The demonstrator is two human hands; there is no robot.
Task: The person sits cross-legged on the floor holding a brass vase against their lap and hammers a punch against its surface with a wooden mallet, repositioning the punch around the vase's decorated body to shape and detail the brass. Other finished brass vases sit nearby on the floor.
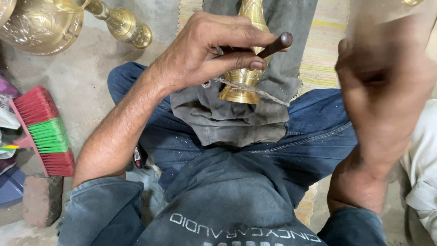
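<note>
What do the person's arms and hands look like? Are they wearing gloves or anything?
No gloves. Both hands, the left hand and the blurred right hand, are bare, with no rings or watch visible. The forearms are bare too, with dusty blue-grey sleeves pushed up near the elbows.

There are two hands: the left hand [205,50] and the blurred right hand [382,91]. One punch tool [275,44], one brass vase [246,77], one grey cloth [227,118]. At ten o'clock two more brass pieces [41,25] [123,25]; at nine o'clock one brush [45,132].

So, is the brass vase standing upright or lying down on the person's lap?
Lying down. The brass vase rests on its side on a grey cloth, its round base facing the camera, with the left hand over it.
</note>
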